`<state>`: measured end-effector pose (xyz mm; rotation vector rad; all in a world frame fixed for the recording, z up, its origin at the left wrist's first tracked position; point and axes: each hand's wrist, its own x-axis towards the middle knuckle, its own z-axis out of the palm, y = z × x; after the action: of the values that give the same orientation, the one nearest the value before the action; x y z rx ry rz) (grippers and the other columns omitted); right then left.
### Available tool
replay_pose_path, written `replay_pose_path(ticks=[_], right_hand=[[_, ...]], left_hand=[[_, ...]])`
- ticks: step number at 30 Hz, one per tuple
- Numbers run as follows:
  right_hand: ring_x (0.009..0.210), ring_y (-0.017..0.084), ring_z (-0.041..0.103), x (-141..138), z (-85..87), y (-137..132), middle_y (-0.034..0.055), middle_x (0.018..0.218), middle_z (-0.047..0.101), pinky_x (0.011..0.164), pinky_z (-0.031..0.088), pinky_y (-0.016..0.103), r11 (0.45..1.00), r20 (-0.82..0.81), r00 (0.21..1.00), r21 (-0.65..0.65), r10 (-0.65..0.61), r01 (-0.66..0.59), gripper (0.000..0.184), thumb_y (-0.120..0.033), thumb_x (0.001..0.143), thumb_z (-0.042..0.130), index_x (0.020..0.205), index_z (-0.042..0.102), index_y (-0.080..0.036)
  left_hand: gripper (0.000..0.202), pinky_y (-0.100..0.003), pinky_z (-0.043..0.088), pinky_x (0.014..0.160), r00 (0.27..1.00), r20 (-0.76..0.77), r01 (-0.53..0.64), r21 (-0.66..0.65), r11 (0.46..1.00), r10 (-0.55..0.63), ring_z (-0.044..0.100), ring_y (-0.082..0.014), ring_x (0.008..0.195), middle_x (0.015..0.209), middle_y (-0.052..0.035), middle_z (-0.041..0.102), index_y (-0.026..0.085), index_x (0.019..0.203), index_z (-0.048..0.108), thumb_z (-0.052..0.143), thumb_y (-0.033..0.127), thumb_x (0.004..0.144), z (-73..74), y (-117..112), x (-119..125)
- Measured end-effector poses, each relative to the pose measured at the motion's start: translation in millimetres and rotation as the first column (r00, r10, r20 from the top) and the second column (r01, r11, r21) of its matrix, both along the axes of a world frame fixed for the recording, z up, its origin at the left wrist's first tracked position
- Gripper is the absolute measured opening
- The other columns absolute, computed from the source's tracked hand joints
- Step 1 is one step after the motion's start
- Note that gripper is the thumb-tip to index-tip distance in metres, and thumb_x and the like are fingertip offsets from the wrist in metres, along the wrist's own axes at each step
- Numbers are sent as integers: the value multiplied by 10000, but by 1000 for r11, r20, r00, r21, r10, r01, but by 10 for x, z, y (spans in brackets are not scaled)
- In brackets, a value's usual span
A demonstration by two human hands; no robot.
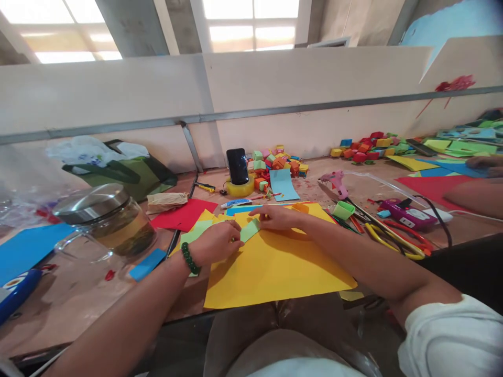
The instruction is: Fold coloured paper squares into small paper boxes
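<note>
A small light-green paper piece (250, 229) lies between my hands, above a large yellow sheet (275, 267). My left hand (219, 242), with a green bead bracelet (190, 259) on its wrist, is closed, its curled fingertips at the paper piece's left end. From the other side, my right hand (277, 217) is closed with its fingertips on the right end of that piece. More light-green paper (196, 230) lies under and beside my left hand. An orange paper piece (300, 208) is just behind my right wrist.
At left stand a glass teapot (121, 225) and a blue tool (19, 293). A phone (238, 166) leans in a tape roll (239, 187) before folded paper blocks (279, 162). Right are a pink glue gun (334, 183), scissors (379, 241), a purple power strip (412, 212) and another person's arm (475, 196).
</note>
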<state>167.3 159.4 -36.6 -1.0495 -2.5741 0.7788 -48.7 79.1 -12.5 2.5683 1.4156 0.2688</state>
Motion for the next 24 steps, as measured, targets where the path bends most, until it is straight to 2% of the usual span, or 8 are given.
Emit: replay_pose_path(ticks=[1,5,8,11,14,18,21,24], right_hand=[[673,123,546,-8,2,-20,11,791,620,616,405,217,1000,-23,1000,27,9,-9,356,-187,755,650,1110,653,-167],[717,137,558,-68,-63,-30,22,778,613,664,422,241,990,-139,990,138,16,3,108,-146,760,654,842,723,-163],[761,153,577,-97,-125,21,43,799,612,699,448,264,976,-273,960,219,67,-6,150,-189,834,601,872,746,-178],[808,164,604,-85,-129,54,67,866,636,726,480,282,936,-410,888,346,208,-60,213,-257,883,558,966,744,-193],[864,170,614,-63,-86,34,74,929,651,769,497,299,897,-446,851,438,279,-64,242,-302,910,528,999,737,-218],[864,159,619,-57,-38,-29,74,942,648,765,517,293,862,-437,835,500,334,-83,269,-294,938,477,1021,726,-238],[902,165,619,-53,-20,-61,86,971,635,777,524,299,853,-439,833,517,337,-73,281,-284,946,454,1041,715,-240],[931,176,617,-51,5,-94,88,988,628,806,522,322,853,-433,835,516,340,-80,280,-282,944,447,1048,705,-249]], left_hand=[[98,-290,457,693,998,23,-51,-25,998,52,605,-191,770,851,-62,658,186,734,636,596,274,750,-27,40,9],[419,-273,437,581,946,249,-162,-186,969,206,559,-178,662,778,-28,622,172,1068,585,622,409,725,-99,147,27],[426,-255,399,513,860,439,-137,-292,947,260,511,-151,577,709,-20,595,170,940,631,477,546,810,-90,182,12],[412,-243,358,463,780,563,-92,-329,940,274,479,-133,517,690,-25,606,172,839,666,546,561,770,-61,192,-1],[371,-222,347,449,751,603,8,-417,909,270,463,-109,482,700,-36,650,171,838,681,629,523,734,-27,162,16],[423,-207,370,454,686,644,93,-540,837,339,462,-87,471,794,-78,702,156,835,640,526,562,809,41,81,70],[402,-213,410,473,701,644,138,-542,829,305,512,-86,467,808,-70,702,155,860,606,600,546,764,72,40,104],[412,-220,422,460,749,607,119,-519,846,267,553,-108,466,714,-24,666,157,911,582,677,504,709,43,30,131]])
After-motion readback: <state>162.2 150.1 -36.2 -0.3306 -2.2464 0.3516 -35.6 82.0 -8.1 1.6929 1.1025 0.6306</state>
